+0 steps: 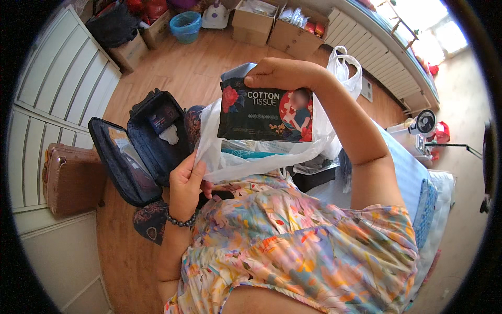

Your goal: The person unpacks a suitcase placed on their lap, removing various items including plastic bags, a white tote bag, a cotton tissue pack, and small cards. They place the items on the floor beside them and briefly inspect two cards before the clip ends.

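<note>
In front of me my right hand (280, 75) grips the top edge of a black tissue pack (251, 115) printed with red flowers and a figure. The pack is upright at the mouth of a white plastic bag (230, 170). My left hand (184, 183), with a dark bead bracelet at the wrist, pinches the bag's left rim. Inside the bag, below the pack, a teal and clear package (251, 152) partly shows. A light blue item (238, 71) peeks out behind the pack's top left corner.
An unzipped dark case (137, 152) lies at the left, with a small dark box in it. A brown suitcase (73, 180) stands by the white cabinet. Cardboard boxes (253, 23) and a blue bin (185, 27) line the far side. A bed (400, 157) and a small fan (425, 121) are at the right.
</note>
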Tool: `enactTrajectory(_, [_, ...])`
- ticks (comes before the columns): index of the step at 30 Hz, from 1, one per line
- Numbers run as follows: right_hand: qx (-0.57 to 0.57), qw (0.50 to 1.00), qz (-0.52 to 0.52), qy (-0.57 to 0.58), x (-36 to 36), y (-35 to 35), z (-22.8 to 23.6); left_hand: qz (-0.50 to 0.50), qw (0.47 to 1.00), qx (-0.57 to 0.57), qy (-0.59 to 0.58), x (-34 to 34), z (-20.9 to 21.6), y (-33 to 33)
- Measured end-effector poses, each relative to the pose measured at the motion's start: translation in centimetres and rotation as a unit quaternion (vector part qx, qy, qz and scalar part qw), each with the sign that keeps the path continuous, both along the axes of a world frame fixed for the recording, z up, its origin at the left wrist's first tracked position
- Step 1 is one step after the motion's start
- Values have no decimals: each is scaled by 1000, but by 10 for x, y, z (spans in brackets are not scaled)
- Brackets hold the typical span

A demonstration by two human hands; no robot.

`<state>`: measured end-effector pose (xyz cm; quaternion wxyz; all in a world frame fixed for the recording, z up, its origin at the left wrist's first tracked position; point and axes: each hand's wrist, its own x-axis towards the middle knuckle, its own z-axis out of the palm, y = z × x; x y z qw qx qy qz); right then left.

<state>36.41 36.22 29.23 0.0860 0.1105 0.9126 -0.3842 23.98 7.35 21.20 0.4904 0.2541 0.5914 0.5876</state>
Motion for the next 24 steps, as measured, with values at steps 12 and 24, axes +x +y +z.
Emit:
enactTrajectory(12, [-16, 997, -71, 7, -18, 1, 1, -2, 1000, -3, -29, -1, -7, -8])
enactTrajectory(24, [-56, 993, -77, 76, -29, 5, -11, 19, 999, -24, -32, 13, -14, -10])
